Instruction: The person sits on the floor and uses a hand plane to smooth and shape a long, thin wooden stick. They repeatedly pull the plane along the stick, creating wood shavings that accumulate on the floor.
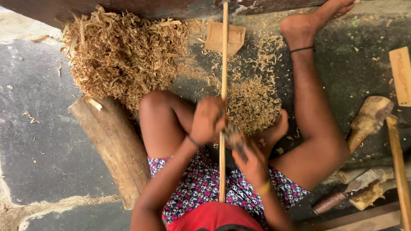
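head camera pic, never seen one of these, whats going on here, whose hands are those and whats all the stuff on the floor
The camera sits on the person's head and looks straight down, so you see their own arms and bare legs as they sit on the floor. The left hand has its grip closed on a long thin wooden stick that runs up the middle of the picture. The right hand holds a small tool against the stick; it is blurred, so I cannot tell what kind. Around them lie a big pile of wood shavings, a log, a small flat wood block and some wooden-handled tools to the right.
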